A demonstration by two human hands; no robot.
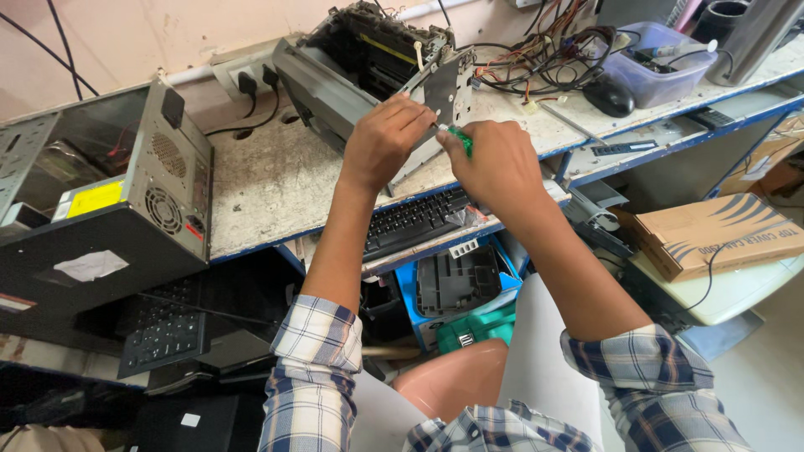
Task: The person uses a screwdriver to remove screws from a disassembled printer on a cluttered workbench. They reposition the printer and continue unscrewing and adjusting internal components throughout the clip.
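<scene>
Head view showed a stripped printer chassis (368, 63) tilted on the workbench (268, 180) — probably rigid, sharp-edged sheet metal, best gripped by its side plate (444, 92). Left hand (381, 142) reached forward, fingers pinched on that plate's edge. Right hand (494, 163), wrist bent inward, was closed around a green-handled screwdriver (459, 140) — tip at the plate.

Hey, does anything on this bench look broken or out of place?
Yes. The grey machine under the left hand lies tilted with its cover off and insides bare. The right hand holds a green-handled tool at its metal plate. Loose wires lie tangled behind.
</scene>
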